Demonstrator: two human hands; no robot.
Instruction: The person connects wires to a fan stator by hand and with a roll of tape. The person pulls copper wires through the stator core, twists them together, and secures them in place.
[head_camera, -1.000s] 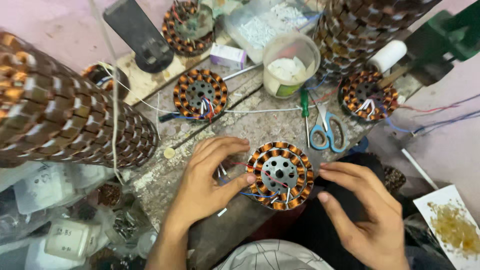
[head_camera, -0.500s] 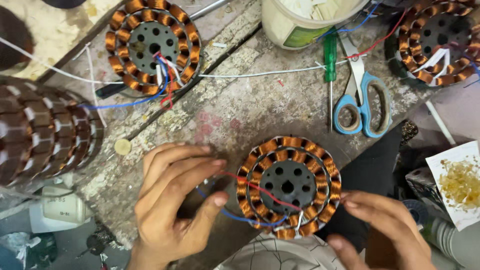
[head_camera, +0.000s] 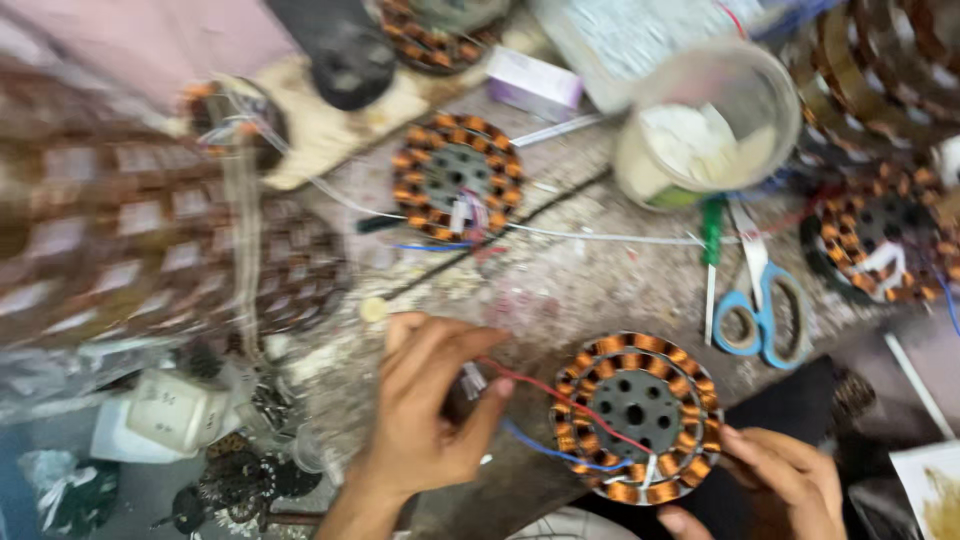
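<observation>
Two bare hands work at a round copper-wound stator (head_camera: 637, 416) lying flat at the near edge of a worn, grey workbench (head_camera: 560, 290), seen from above in a frame blurred by motion. The left hand (head_camera: 425, 405) rests on the bench just left of the stator, fingers curled and pinched together on the ends of a red wire (head_camera: 560, 397) and a blue wire (head_camera: 545, 452) that run from the fingertips across to the winding. The right hand (head_camera: 785, 480) sits at the stator's lower right rim, fingers bent and touching its edge; whether it truly grips the rim cannot be told through the blur. A second stator (head_camera: 457, 178) with loose coloured leads lies farther back near the middle of the bench, and a third (head_camera: 885, 245) sits at the right edge. Between the near stator and that third one lie blue-handled scissors (head_camera: 762, 310), with a green-handled screwdriver (head_camera: 711, 255) just beside them. Behind these stands a pale plastic tub (head_camera: 700, 125) holding white material, and a small lilac box (head_camera: 535, 85) lies farther back. A tall stack of wound stators (head_camera: 150, 230) fills the left side, smeared by camera movement, with small white parts (head_camera: 165, 415) and dark clutter below it.
</observation>
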